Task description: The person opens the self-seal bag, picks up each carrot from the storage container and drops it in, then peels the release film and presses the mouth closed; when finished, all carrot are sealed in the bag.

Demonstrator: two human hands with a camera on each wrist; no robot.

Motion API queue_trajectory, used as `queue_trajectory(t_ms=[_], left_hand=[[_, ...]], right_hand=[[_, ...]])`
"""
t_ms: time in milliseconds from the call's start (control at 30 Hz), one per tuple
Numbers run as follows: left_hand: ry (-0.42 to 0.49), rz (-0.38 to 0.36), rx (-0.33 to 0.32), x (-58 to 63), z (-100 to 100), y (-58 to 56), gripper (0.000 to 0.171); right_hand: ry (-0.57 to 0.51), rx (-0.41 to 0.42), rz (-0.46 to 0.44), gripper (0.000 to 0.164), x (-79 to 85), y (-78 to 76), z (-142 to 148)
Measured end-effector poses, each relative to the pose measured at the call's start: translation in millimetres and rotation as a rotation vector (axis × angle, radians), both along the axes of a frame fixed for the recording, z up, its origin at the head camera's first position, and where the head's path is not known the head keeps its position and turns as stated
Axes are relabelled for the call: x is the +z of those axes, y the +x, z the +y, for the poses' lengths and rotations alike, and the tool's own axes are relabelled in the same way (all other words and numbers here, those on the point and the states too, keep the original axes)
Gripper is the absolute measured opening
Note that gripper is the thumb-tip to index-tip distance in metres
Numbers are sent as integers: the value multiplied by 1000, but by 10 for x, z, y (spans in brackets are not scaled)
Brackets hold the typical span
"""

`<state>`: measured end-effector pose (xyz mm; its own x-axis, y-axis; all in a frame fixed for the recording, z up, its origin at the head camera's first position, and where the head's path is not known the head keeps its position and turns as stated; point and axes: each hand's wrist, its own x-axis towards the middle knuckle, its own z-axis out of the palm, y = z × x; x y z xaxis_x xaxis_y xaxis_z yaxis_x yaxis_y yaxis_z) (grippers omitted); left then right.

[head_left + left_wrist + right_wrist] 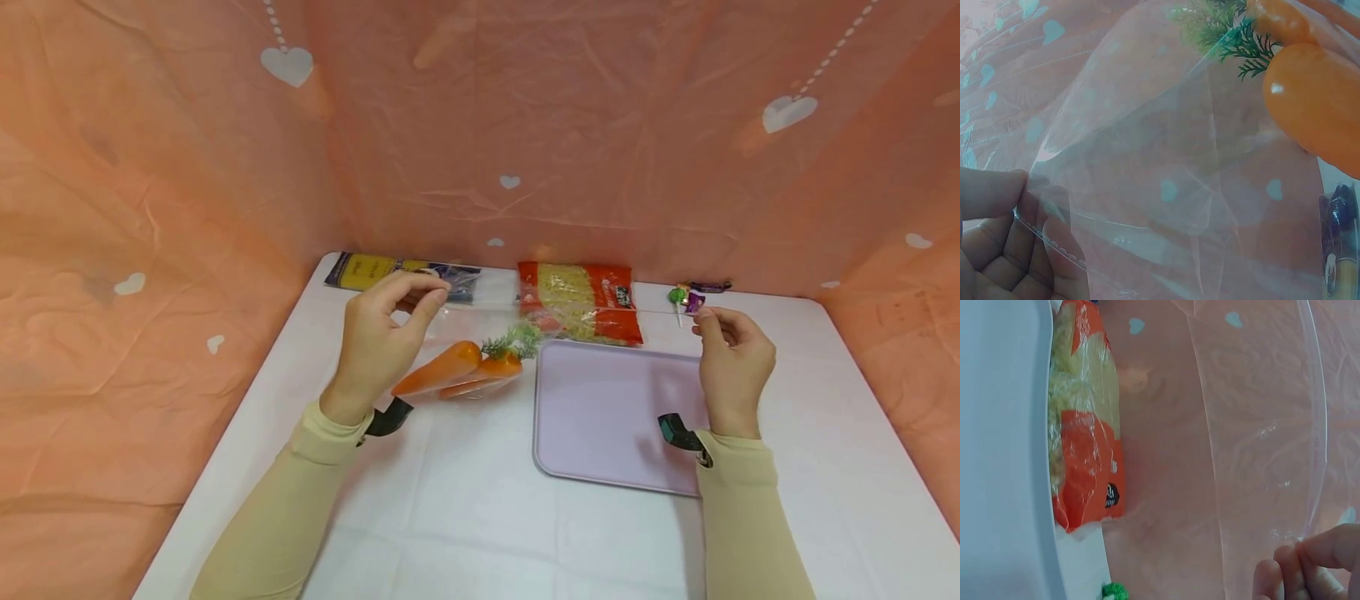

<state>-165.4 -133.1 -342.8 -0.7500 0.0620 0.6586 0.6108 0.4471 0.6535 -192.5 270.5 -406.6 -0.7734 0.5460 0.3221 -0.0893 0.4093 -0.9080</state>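
Observation:
A clear zip-top plastic bag hangs between both hands, its top edge drawn out in a nearly straight line. My left hand pinches one end of that edge between thumb and fingers. At the other end, my right hand pinches a corner, and the zip strip runs up from its fingertips in the right wrist view. Orange carrots with green feathery tops show below the edge, with clear film around them. They appear to be in the bag. Its transparent lower outline is hard to make out.
A lavender tray lies on the white table at right. Behind it is a red and clear pasta bag. A yellow and blue packet lies back left; a green lollipop and purple candy lie back right. Orange sheeting surrounds the table.

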Motion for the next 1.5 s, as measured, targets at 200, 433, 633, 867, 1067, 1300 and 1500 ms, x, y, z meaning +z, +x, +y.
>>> queue_trajectory(t_ms=[200,433,633,867,1067,1300,1500], left_hand=[[-1,1,-22,-8,19,-9,11],[-30,0,-30,-6,18,-12,9],[-36,5,-35,21,10,-21,12],[-37,0,-39,23,7,-7,10],[-36,10,-42,27,8,-4,10],[-41,8,-46,21,3,5,10],[-41,4,-47,20,1,10,10]], right_hand=[[-43,-30,-61,25,-8,51,102],[-38,-31,-238,24,-100,126,170],[106,28,-410,33,-137,136,225],[308,192,-539,35,-217,130,191],[339,265,-614,34,-252,171,240],[350,253,-714,37,-250,185,306],[374,223,-731,38,-233,210,409]])
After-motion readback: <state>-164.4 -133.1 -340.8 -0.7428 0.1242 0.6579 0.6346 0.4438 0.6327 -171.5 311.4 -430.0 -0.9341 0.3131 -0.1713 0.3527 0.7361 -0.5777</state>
